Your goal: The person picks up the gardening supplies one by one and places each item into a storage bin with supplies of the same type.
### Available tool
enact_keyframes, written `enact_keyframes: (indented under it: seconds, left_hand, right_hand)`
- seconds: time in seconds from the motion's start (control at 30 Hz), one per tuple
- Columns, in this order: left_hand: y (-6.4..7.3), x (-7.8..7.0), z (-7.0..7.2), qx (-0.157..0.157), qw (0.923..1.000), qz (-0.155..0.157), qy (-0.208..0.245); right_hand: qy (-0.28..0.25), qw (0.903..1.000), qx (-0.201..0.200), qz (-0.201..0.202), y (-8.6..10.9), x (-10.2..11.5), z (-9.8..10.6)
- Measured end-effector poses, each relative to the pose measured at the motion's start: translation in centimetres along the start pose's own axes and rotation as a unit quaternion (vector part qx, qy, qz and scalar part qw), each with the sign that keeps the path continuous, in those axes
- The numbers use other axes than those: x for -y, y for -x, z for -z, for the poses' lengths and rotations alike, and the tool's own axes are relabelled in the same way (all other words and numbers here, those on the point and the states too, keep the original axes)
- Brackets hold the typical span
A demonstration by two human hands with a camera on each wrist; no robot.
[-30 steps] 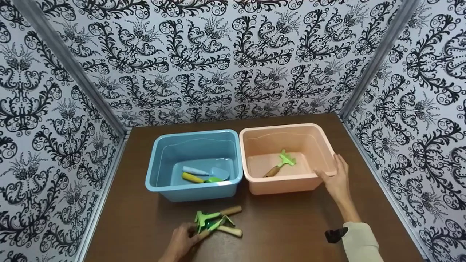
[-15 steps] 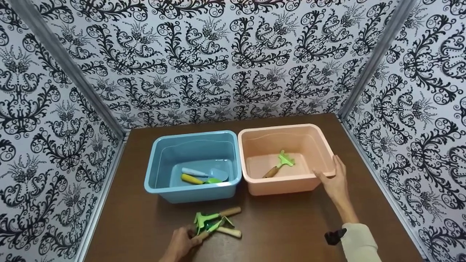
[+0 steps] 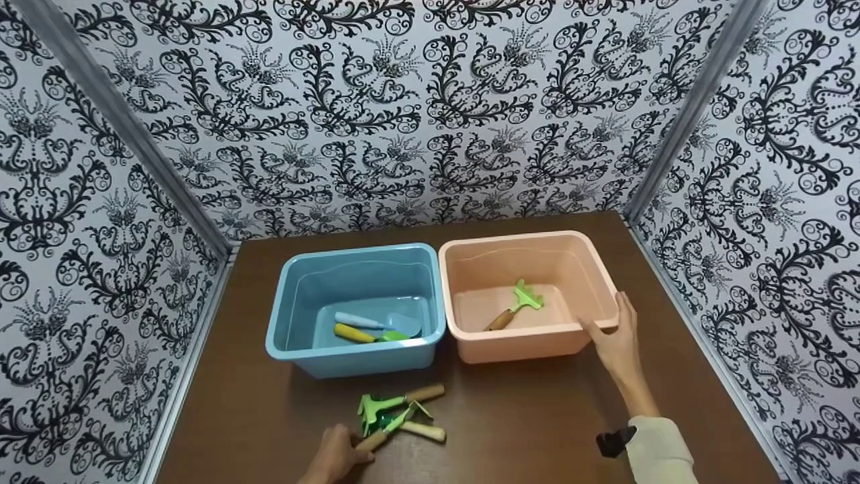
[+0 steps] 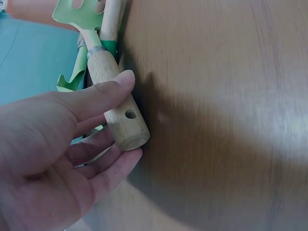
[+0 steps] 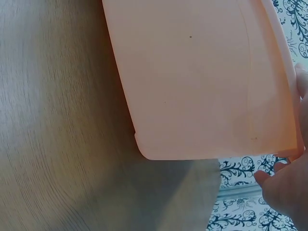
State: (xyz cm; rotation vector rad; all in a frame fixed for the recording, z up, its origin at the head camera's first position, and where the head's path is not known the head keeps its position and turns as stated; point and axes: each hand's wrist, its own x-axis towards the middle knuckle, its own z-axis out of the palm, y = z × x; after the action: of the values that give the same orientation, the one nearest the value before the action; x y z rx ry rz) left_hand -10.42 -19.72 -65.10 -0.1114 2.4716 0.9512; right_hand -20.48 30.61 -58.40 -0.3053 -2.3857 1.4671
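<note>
My left hand [image 3: 334, 455] pinches the wooden handle of a small green hand rake [image 4: 126, 120], thumb on top and fingers behind it. That rake lies over a second green hand rake [image 3: 384, 405] and a tool with a pale wooden handle [image 3: 428, 431], whose dark green head is mostly hidden. At the near right corner of the peach plastic tub [image 3: 524, 346], my right hand [image 3: 619, 343] grips the rim. Inside that tub lies another green rake [image 3: 528, 296] with a brown handle.
A blue tub [image 3: 363, 363] stands against the peach one's left side. It holds a light blue trowel [image 3: 404, 325] and a yellow-handled green trowel [image 3: 353, 333]. Patterned walls [image 3: 376, 101] enclose the brown table [image 3: 524, 423] at the back and sides.
My left hand has shifted slightly toward the table's near edge, and more of the rake's handle shows. My right hand stays on the peach tub's rim.
</note>
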Motion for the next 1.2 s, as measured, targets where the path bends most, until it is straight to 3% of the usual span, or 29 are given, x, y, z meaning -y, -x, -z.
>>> enact_keyframes:
  seconds: [0.27, 0.63, 1.0, 1.2]
  left_hand:
    - [0.0, 0.2, 0.0, -0.012, 0.9999, 0.002, 0.003]
    - [0.3, 0.8, 0.1, 0.007, 0.9991, -0.039, 0.014]
    - [0.6, 0.8, -0.8, 0.025, 0.9984, 0.013, 0.048]
    - [0.6, 0.3, -0.8, 0.032, 0.9972, 0.019, 0.065]
  right_hand:
    - [-0.003, 1.0, 0.006, -0.006, 0.1, -0.3, -0.2]
    - [-0.004, 0.9999, 0.008, -0.009, 0.1, -0.3, 0.0]
    - [-0.013, 0.9999, 0.001, -0.002, 0.2, -0.1, -0.1]
    - [-0.013, 0.9999, -0.002, -0.004, 0.2, 0.1, -0.1]
